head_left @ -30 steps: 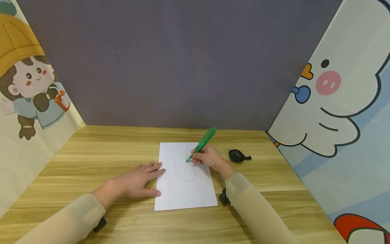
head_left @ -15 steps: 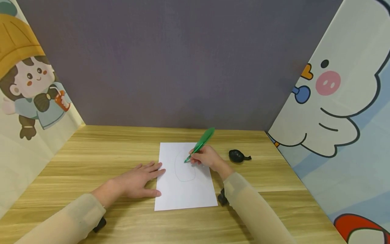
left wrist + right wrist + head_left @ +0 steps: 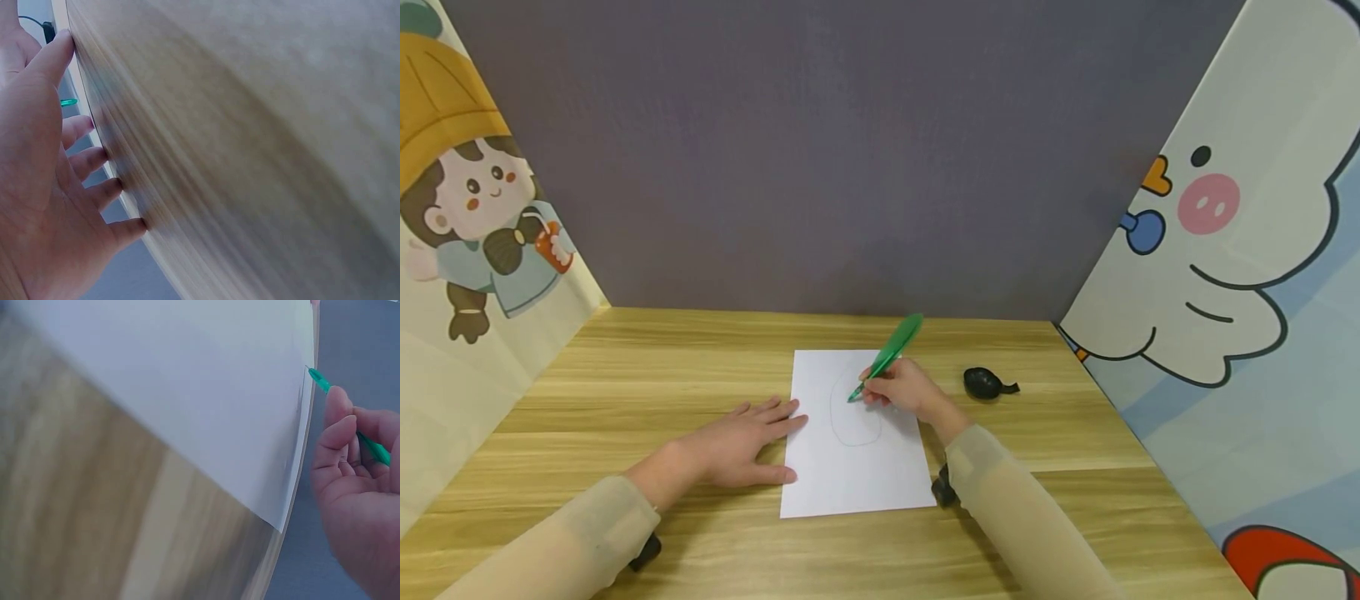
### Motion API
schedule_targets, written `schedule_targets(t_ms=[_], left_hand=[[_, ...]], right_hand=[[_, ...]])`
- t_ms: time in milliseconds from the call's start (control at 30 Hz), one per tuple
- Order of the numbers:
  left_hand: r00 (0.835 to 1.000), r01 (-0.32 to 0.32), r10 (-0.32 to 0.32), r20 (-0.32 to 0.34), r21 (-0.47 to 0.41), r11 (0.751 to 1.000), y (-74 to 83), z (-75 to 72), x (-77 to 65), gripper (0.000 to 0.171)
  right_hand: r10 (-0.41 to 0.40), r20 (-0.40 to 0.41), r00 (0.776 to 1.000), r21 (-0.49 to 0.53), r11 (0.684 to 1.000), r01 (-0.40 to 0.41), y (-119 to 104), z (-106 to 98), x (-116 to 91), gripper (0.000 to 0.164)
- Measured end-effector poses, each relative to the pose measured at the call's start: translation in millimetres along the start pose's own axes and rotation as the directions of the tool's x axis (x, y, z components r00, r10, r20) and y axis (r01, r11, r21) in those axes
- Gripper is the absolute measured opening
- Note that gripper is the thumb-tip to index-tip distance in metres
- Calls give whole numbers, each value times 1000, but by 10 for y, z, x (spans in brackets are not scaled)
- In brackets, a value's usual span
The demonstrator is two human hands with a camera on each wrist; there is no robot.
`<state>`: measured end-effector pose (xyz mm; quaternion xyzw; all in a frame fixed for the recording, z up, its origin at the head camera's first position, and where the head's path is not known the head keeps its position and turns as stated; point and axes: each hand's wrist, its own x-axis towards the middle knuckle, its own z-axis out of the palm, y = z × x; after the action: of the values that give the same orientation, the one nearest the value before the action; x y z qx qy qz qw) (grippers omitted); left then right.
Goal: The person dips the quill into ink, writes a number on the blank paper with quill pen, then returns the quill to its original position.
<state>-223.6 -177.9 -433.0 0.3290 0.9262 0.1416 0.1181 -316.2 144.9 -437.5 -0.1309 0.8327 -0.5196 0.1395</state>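
A white sheet of paper (image 3: 831,487) lies on the wooden table, with a thin, rounded outline drawn on its upper half. Near the top of the sheet, my right hand (image 3: 910,390) pinches a green feather-shaped pen (image 3: 897,343). The pen's tip is at the paper, inside the outline; in the right wrist view thumb and finger close round the green pen (image 3: 319,380). My left hand (image 3: 737,446) rests with fingers spread at the sheet's left edge, fingertips and thumb on the paper. In the left wrist view the left hand (image 3: 44,181) has straight fingers touching the surface.
A black teardrop-shaped object (image 3: 983,383) with a short tail sits to the right of the paper. The wooden table (image 3: 700,350) ends at a grey panel (image 3: 835,167) behind. Printed cartoon walls (image 3: 1247,250) stand at both sides.
My right hand and the green pen have slid slightly left, the tip now further inside the outline. The left hand and the paper have stayed in place.
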Motion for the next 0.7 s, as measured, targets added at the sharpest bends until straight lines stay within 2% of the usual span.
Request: schedule_targets(t_ms=[700], left_hand=[[1000,-1,1,7,-7,1000,9,-7,-5,92]], right_hand=[[-15,35,999,-8,1000,15,-37,58,-7,22]])
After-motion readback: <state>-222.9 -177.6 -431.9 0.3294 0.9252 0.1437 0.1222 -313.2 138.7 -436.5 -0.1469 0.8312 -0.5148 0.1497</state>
